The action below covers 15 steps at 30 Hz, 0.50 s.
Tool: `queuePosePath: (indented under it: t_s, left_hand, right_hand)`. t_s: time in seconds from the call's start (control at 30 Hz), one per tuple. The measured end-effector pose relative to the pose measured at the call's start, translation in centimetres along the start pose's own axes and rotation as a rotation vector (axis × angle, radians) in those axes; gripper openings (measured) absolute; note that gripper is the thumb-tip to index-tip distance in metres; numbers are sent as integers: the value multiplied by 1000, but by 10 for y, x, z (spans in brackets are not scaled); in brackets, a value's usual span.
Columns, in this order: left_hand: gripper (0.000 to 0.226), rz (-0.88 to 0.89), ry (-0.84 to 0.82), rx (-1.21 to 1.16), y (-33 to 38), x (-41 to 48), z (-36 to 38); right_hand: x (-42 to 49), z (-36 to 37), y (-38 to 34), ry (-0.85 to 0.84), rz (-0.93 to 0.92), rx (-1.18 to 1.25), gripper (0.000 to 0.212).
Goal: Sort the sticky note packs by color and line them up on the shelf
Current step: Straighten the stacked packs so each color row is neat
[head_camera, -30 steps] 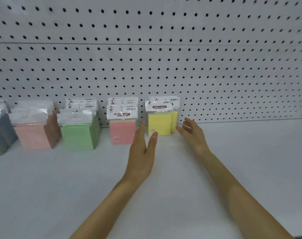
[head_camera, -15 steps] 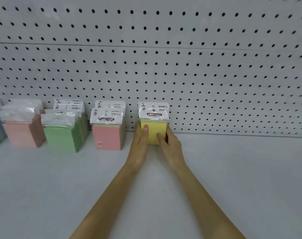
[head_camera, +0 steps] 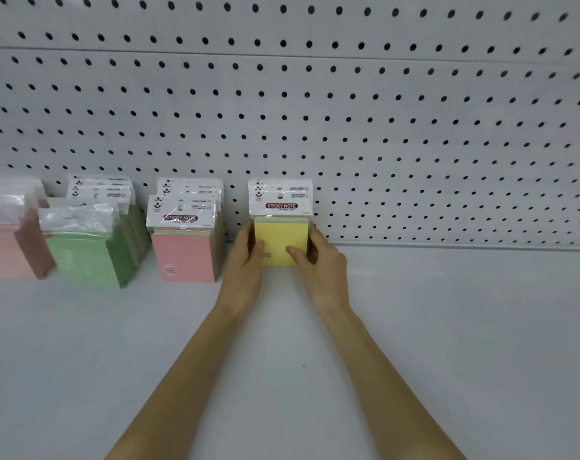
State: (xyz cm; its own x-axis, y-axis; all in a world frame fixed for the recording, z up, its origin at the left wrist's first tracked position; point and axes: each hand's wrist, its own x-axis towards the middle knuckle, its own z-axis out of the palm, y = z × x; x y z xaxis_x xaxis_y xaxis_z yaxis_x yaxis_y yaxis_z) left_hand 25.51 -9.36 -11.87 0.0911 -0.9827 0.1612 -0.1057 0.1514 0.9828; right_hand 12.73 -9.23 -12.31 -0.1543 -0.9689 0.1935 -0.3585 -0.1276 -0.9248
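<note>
Yellow sticky note packs (head_camera: 280,235) stand upright against the pegboard at the right end of the row. My left hand (head_camera: 245,260) grips their left side with its thumb on the yellow front. My right hand (head_camera: 318,263) grips their right side, thumb also on the front. To the left stands a row of pink packs (head_camera: 184,247), then green packs (head_camera: 86,247), then salmon-pink packs (head_camera: 6,240) at the frame's left edge. The packs behind each front one are mostly hidden.
The white shelf (head_camera: 447,327) stretches out bare to the right of the yellow packs and in front of the row. The white pegboard (head_camera: 348,111) forms the back wall.
Both hands closed in from open in front of the yellow packs to gripping their sides. The two offset yellow packs now stand squared up against the pegboard.
</note>
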Motion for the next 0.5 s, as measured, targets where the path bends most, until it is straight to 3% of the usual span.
queuePosePath:
  t_s: [0.33, 0.5]
  left_hand:
    - [45, 14, 83, 31, -12, 5, -1]
    - [45, -34, 70, 91, -3, -3, -1]
  right_hand:
    - [-1, -1, -4, 43, 59, 22, 38]
    - [-5, -2, -9, 67, 49, 84, 48]
